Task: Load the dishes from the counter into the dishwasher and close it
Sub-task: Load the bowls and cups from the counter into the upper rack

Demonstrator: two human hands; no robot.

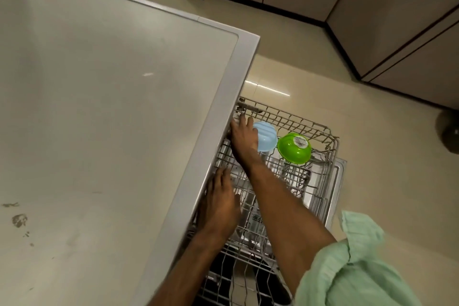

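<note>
Loading ongoing: blue bowl [268, 138] and green bowl [294, 148] sitting upside down, side by side, at far end of pulled-out rack [305, 129].
Right hand [244, 138] resting on blue bowl, fingers [244, 122] fairly straight, gripping nothing; left hand [218, 204] reaching under tabletop [99, 107] edge, fingertips hidden, grip impossible to tell. Likely remaining: sliding rack in, shutting dishwasher door [339, 176].

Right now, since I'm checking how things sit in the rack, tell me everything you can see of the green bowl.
The green bowl is bright, glossy, plastic-looking, turned bottom-up and tilted, a round printed sticker on its base. It rests on the wire rack toward its outer end, just beside the pale blue bowl; no hand touches it.
</note>
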